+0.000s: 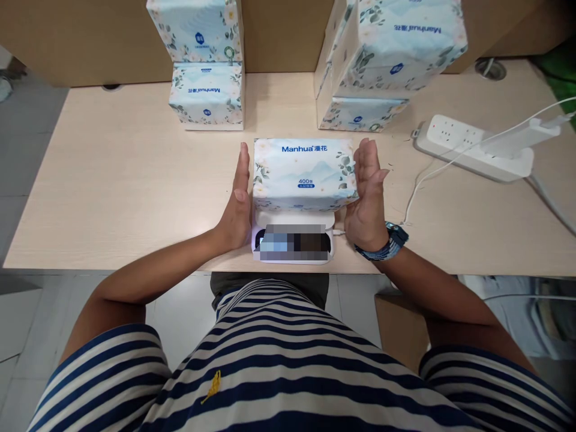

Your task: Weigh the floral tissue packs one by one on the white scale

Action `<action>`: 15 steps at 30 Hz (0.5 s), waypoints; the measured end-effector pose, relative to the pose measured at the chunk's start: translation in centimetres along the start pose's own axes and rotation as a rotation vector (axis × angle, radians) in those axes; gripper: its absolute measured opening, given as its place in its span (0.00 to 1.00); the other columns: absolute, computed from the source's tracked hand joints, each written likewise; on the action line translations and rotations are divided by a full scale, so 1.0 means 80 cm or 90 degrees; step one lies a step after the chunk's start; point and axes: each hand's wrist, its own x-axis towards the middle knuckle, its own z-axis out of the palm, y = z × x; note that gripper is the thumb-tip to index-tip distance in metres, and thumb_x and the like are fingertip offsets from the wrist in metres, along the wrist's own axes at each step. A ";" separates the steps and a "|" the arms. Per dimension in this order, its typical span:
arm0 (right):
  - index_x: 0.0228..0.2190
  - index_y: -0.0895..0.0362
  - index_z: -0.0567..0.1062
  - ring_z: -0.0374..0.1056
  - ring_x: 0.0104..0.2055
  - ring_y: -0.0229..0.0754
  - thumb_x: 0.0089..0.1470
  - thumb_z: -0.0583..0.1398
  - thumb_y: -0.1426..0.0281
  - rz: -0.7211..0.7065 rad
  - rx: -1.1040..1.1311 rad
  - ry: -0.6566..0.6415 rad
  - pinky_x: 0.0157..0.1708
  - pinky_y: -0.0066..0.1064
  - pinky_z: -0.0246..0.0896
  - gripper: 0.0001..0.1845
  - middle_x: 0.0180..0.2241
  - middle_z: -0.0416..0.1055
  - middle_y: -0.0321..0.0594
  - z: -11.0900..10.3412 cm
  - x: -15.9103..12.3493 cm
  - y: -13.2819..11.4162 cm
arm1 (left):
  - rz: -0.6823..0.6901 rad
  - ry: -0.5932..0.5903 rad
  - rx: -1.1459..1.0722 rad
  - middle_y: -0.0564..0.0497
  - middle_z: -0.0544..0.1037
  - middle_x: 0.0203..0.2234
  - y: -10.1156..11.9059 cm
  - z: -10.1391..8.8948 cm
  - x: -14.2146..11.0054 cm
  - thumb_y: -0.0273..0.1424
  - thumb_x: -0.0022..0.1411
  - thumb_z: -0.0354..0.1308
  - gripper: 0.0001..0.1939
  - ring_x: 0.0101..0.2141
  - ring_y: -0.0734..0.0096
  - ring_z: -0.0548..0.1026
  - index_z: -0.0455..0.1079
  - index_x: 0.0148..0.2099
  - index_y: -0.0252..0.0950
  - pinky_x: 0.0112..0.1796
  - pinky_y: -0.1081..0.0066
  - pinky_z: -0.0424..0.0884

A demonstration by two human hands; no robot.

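A light-blue, flower-printed tissue pack (305,171) rests on a small white digital scale (294,219) near the table's front edge. The scale's display is blurred out. My left hand (236,210) stands on edge to the left of the pack, fingers stretched out, with a thin gap between them. On the other side, my right hand (368,201) is upright with its fingers straight and its thumb raised. It is right beside the pack's right end; whether it touches cannot be told. A dark patterned band (387,243) is around my right wrist.
Behind are a left stack of tissue packs (207,90) and a right stack (373,72), in front of cardboard boxes (283,36). A white power strip (472,150) lies at the right, and a thin white cable (432,177) crosses the table there.
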 end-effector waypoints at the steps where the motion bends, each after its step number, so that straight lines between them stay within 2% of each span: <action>1: 0.79 0.31 0.42 0.30 0.86 0.49 0.66 0.34 0.32 0.003 0.005 0.005 0.84 0.61 0.32 0.46 0.83 0.37 0.21 0.001 0.000 -0.001 | -0.005 -0.002 -0.006 0.63 0.39 0.84 0.001 0.000 0.000 0.68 0.71 0.24 0.44 0.83 0.60 0.30 0.30 0.83 0.64 0.81 0.50 0.33; 5: 0.79 0.31 0.43 0.29 0.86 0.49 0.65 0.34 0.31 0.019 0.015 0.009 0.84 0.61 0.32 0.48 0.83 0.38 0.21 0.002 0.001 -0.004 | -0.038 0.007 -0.021 0.63 0.41 0.84 0.007 0.000 0.000 0.70 0.69 0.26 0.46 0.83 0.58 0.31 0.32 0.83 0.64 0.81 0.47 0.34; 9: 0.79 0.32 0.36 0.26 0.86 0.47 0.64 0.30 0.32 0.026 -0.022 -0.020 0.84 0.60 0.32 0.48 0.83 0.34 0.19 0.000 0.002 -0.005 | -0.075 0.034 -0.022 0.63 0.47 0.83 0.013 0.001 0.000 0.72 0.68 0.30 0.47 0.83 0.56 0.34 0.38 0.82 0.65 0.81 0.47 0.41; 15: 0.79 0.33 0.30 0.23 0.86 0.47 0.64 0.27 0.32 0.014 -0.047 -0.045 0.84 0.59 0.30 0.49 0.83 0.31 0.18 -0.003 0.003 -0.002 | -0.067 0.038 0.008 0.64 0.49 0.82 0.015 0.002 0.001 0.71 0.68 0.29 0.46 0.83 0.58 0.37 0.38 0.82 0.66 0.81 0.47 0.43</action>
